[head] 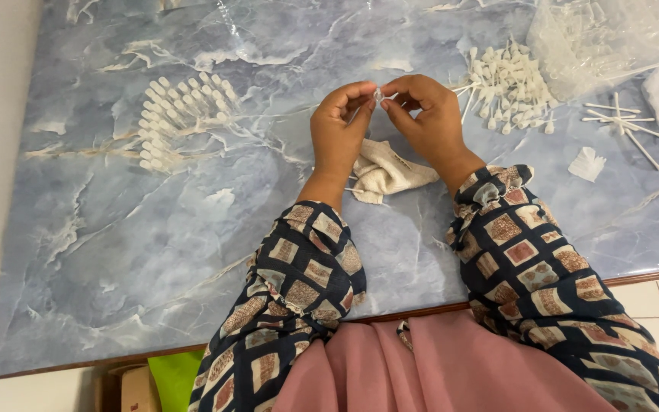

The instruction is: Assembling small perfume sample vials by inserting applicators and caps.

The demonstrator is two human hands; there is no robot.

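My left hand [339, 126] and my right hand [425, 114] meet above the middle of a blue marbled table [131, 244]. Their fingertips pinch one small white plastic piece [378, 94] between them; a thin white stick runs from it along my left fingers. A crumpled cream cloth [384, 172] lies on the table just below both hands. Both arms wear patterned dark sleeves.
A fanned row of white capped sticks [177, 114] lies to the left. A loose heap of small white plastic pieces [509, 84] sits to the right beside a clear plastic bag [596, 38]. Bare white sticks [619, 122] and a white scrap [587, 163] lie further right.
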